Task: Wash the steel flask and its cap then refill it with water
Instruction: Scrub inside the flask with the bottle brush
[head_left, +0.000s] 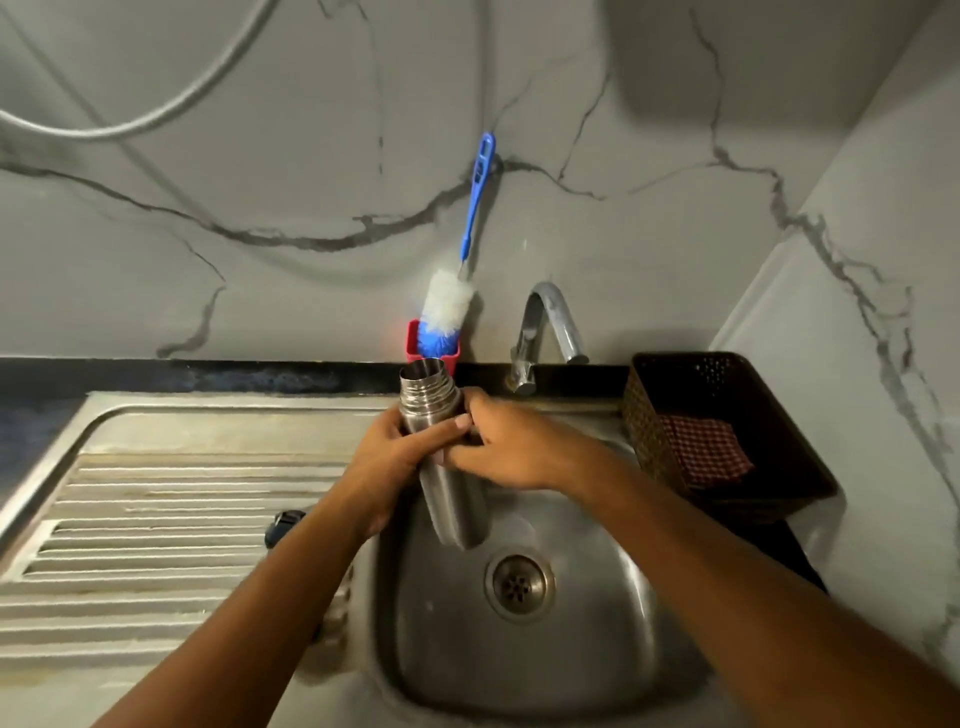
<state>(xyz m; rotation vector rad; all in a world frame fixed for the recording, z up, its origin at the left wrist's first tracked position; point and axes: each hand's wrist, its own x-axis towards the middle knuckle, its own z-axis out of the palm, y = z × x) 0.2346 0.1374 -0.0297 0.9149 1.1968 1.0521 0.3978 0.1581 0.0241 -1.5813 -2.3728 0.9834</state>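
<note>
Left hand (387, 452) wraps the flask (452, 504) just below its threaded neck, thumb across the front. Right hand (511, 449) closes on the same band from the other side, fingers curled against the steel. Flask is held over the sink (597, 649), mouth open and uppermost, leaning away toward the wall, base above the drain (519, 584).

Small dark object (283, 525) at the drainboard (156, 519) edge, half hidden by the left forearm. Possibly the cap, cannot tell.

Tap (550, 317) is just right of the flask mouth, with no water showing. Brush (449, 306) stands in a red holder (413, 348) directly behind.

Judged step: washing, flask uncapped and in hand, no scrubbing seen. Next move likely calls for freeing the right hand for tap or brush, with the left alone steadying wet, slippery steel.
</note>
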